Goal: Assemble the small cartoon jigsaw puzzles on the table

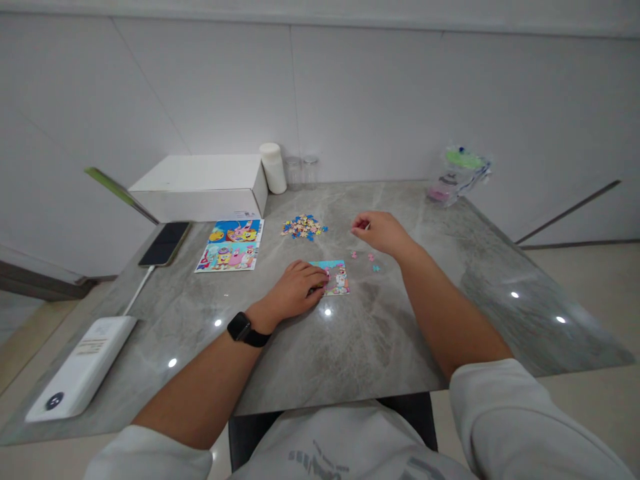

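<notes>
Left hand [295, 290] over a small puzzle's [341, 279] left side, grip half open and bent, gray surface [345, 353] underneath, three loose pieces [371, 257] nearby, right hand [383, 231] past them — fingertips close together, can't tell if holding anything — piece heap [304, 228] beside.

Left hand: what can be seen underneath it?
The left hand overlaps the left side of the puzzle, whose right side shows. Anything else beneath the hand is covered and cannot be seen.

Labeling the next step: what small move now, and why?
Probably bring the right hand over the joined puzzle section: it is just beyond, curled as if pinching something, though what is unclear, while the left hand covers the section's left side, perhaps steadying it.
</notes>
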The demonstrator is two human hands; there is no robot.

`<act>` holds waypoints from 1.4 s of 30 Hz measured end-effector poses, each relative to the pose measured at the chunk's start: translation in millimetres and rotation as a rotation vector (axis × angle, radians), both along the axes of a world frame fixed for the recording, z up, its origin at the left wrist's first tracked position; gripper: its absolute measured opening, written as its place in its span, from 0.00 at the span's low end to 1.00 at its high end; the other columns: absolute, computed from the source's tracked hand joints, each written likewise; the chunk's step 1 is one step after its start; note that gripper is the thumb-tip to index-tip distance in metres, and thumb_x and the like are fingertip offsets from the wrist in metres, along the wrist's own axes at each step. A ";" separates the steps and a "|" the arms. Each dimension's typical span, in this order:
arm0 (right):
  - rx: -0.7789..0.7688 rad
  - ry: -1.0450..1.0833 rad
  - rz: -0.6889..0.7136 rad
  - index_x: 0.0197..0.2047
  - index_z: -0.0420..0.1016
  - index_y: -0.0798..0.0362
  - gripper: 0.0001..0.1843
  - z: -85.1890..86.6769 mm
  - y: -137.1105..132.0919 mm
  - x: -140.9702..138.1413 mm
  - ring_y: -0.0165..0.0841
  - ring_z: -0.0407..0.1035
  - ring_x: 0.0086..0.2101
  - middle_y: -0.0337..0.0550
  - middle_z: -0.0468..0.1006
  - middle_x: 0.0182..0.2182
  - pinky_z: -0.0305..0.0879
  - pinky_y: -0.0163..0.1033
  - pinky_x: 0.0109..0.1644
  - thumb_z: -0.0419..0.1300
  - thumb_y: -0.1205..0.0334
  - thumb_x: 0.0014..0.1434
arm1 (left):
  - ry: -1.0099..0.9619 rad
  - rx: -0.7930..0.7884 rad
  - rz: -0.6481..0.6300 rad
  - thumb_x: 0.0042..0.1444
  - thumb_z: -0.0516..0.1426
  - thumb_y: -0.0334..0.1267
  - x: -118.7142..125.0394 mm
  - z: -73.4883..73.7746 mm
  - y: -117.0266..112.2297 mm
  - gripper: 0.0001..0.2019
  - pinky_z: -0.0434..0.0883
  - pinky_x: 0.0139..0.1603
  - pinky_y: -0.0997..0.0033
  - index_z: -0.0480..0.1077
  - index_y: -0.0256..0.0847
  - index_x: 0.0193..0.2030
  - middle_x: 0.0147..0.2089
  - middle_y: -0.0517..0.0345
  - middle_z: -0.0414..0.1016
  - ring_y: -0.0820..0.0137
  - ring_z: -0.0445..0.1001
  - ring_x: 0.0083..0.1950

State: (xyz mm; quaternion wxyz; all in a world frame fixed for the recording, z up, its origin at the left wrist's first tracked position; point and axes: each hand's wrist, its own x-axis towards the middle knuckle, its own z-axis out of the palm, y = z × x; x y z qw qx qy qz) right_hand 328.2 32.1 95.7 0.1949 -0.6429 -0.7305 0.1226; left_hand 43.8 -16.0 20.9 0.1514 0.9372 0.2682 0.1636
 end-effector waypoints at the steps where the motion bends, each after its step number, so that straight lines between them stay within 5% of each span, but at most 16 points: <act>1: 0.001 -0.006 -0.012 0.41 0.84 0.51 0.07 3.8 -1.3 4.6 0.35 0.73 0.37 0.43 0.84 0.37 0.64 0.38 0.44 0.65 0.60 0.64 | -0.005 0.001 -0.003 0.70 0.56 0.39 -0.2 -0.8 0.6 0.14 0.63 0.68 0.48 0.77 0.48 0.59 0.62 0.53 0.81 0.58 0.75 0.63; 14: -0.171 -0.254 -0.061 0.45 0.86 0.49 0.09 15.8 -6.5 29.3 0.37 0.78 0.41 0.44 0.86 0.42 0.67 0.38 0.43 0.66 0.58 0.65 | -0.076 0.123 0.305 0.70 0.56 0.39 -7.9 -14.2 13.2 0.15 0.68 0.65 0.49 0.77 0.44 0.59 0.58 0.48 0.77 0.55 0.74 0.59; 22: -0.250 -0.307 -0.061 0.49 0.86 0.49 0.12 16.5 -7.1 28.5 0.38 0.79 0.44 0.46 0.87 0.46 0.67 0.37 0.46 0.65 0.56 0.67 | -0.068 0.124 0.328 0.69 0.56 0.38 -7.2 -10.0 11.7 0.15 0.69 0.62 0.50 0.76 0.44 0.59 0.57 0.48 0.77 0.56 0.74 0.57; 33: -0.299 -0.379 0.012 0.54 0.85 0.49 0.15 -3.8 5.2 37.5 0.39 0.79 0.47 0.46 0.86 0.48 0.69 0.38 0.49 0.64 0.64 0.65 | -0.086 0.142 0.327 0.68 0.55 0.35 -8.2 -12.2 11.5 0.16 0.69 0.63 0.49 0.75 0.43 0.61 0.58 0.47 0.77 0.55 0.74 0.58; 42: -0.415 -0.381 0.073 0.57 0.83 0.49 0.20 -30.0 9.7 17.2 0.37 0.80 0.46 0.46 0.86 0.49 0.68 0.35 0.48 0.70 0.63 0.61 | -0.091 0.133 0.300 0.69 0.54 0.35 -6.8 -11.9 11.4 0.16 0.70 0.63 0.50 0.75 0.43 0.61 0.57 0.48 0.77 0.56 0.74 0.58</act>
